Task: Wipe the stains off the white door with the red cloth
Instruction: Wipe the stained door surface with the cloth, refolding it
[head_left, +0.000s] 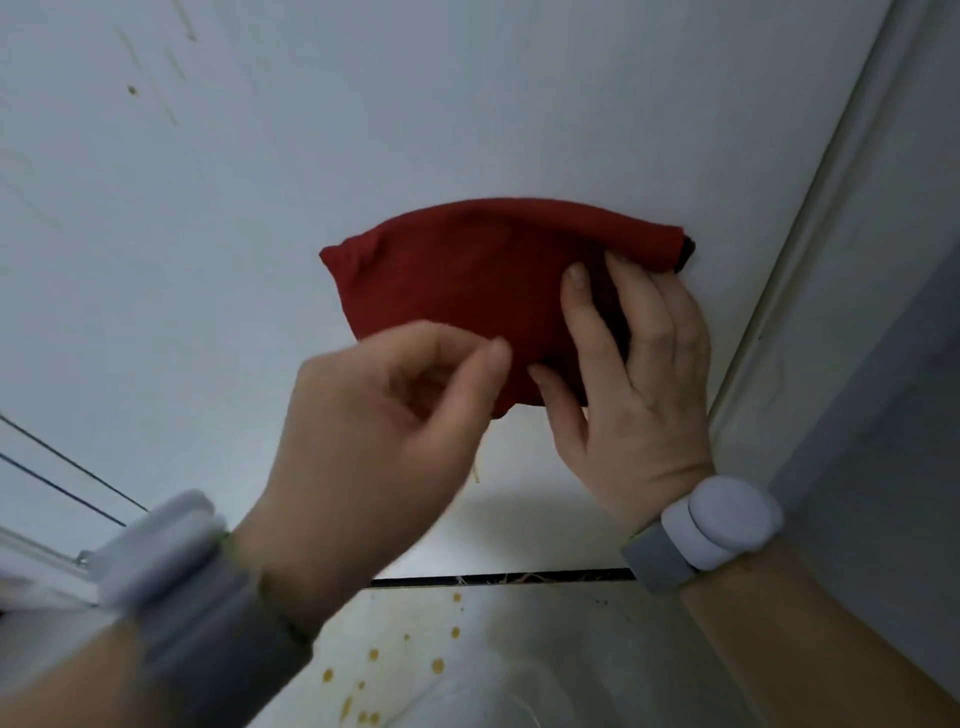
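While the right hand (634, 395) lies with straight, spread fingers (584, 312) flat on the cloth (467, 280), pressing it to the door (363, 130), the left hand (374, 426) hangs blurred in front of the cloth's lower edge. Its fingers are curled, thumb and forefinger close together; whether they pinch the cloth cannot be told. The cloth sits folded on the door's right part, near the frame (810, 260). Yellowish stains (132, 90) mark the door at upper left, well apart from the cloth, and a thin drip (477, 467) runs just below it. Brown drops (438, 664) spot the floor (519, 613). Each wrist wears a grey band (722, 519).
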